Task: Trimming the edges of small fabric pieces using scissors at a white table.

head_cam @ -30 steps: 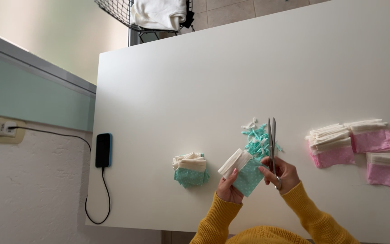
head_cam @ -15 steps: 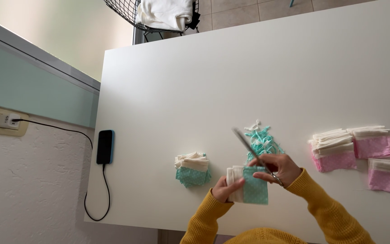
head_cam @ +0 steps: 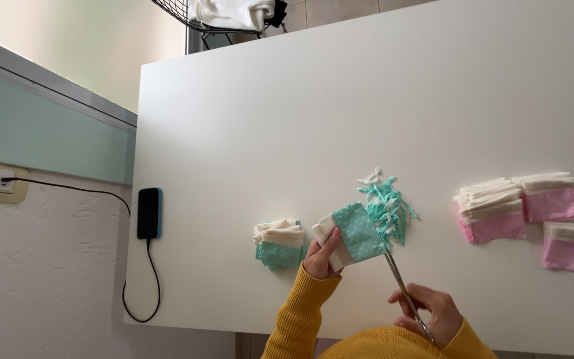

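The left hand grips soft, floppy teal fabric by its edge; beside it the right hand grips scissors.

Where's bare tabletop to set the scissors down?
Bare table spans the far half, beyond the teal scraps; also between scraps and pink stacks. Crowded around the left hand, teal stack and scissors.
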